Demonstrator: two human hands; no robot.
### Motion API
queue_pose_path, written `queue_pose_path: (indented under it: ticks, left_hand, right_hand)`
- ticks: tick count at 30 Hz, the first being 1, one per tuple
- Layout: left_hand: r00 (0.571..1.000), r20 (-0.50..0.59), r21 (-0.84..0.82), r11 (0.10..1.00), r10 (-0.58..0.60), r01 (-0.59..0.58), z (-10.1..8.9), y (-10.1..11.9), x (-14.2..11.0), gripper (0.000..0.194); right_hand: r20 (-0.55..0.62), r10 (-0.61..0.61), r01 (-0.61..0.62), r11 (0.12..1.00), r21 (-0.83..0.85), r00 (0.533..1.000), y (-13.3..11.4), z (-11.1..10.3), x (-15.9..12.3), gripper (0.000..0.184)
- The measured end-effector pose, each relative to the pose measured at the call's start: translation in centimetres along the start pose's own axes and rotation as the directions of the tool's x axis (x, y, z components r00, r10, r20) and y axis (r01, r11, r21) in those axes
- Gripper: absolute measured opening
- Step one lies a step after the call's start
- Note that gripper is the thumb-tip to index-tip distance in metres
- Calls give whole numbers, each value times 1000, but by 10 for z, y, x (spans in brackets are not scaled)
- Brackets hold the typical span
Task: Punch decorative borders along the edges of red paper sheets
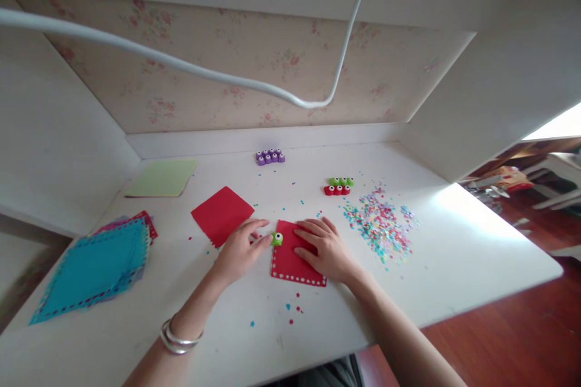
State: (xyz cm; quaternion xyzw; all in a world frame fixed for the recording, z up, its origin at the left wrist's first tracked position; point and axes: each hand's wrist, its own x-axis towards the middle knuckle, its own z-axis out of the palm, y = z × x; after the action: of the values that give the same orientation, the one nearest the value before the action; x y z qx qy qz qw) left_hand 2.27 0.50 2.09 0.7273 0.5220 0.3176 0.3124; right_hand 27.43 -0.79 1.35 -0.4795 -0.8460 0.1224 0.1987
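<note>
Obs.: red card (290, 263) held flat, green punch (277, 239) at its left edge.
My right hand (329, 248) lies flat, fingers slightly spread, presumably against sliding; my left hand (238, 252) is loosely curved, thumb by the punch, grip impossible to tell. Card sits partly under the right, nearer the table's (476, 278) front edge than its back.

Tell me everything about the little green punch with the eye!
The green craft punch is small and looks like shiny plastic. Its round white eye has a dark middle, facing the camera. It sits at the left edge of the red paper, beyond some punched holes. The left hand has its thumb beside it, seemingly touching.
</note>
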Motion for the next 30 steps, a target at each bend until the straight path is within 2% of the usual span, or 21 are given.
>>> queue_pose_path:
  ticks: [10, 16, 21, 30]
  left_hand:
    - [996, 90, 161, 987, 11, -25, 12, 20, 22, 29]
    - [985, 152, 212, 976, -81, 47, 18, 18, 33, 30]
    - [968, 189, 245, 963, -162, 113, 24, 13, 41, 23]
    - [942, 320, 192, 981, -100, 39, 8, 19, 45, 30]
  right_hand:
    - [-25, -1, 1, 1000, -1, 1000, -1, -1, -2, 36]
    - [-42, -9, 9, 1000, -3, 999, 2, 2, -3, 37]
    - [-38, -8, 8, 1000, 8, 999, 3, 4, -3, 36]
    - [-50, -19, 20, 1000, 15, 999, 3, 1, -3, 36]
